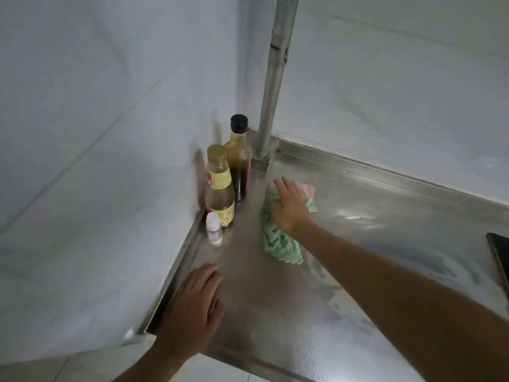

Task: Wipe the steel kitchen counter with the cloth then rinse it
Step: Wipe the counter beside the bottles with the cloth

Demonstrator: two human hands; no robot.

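Note:
A crumpled green and pink cloth [278,244] lies on the steel counter [358,244] near the back left corner. My right hand [289,208] presses flat on top of the cloth, fingers straight and pointing toward the corner. My left hand [192,304] rests flat on the counter's front left part, by the left wall edge, holding nothing. Wet streaks show on the steel to the right of the cloth.
Three bottles stand in the corner left of the cloth: a dark sauce bottle [239,158], a yellow-labelled bottle [219,186] and a small white bottle [214,228]. A steel post [271,106] rises from the back corner. A dark flat object [500,260] lies at the right edge.

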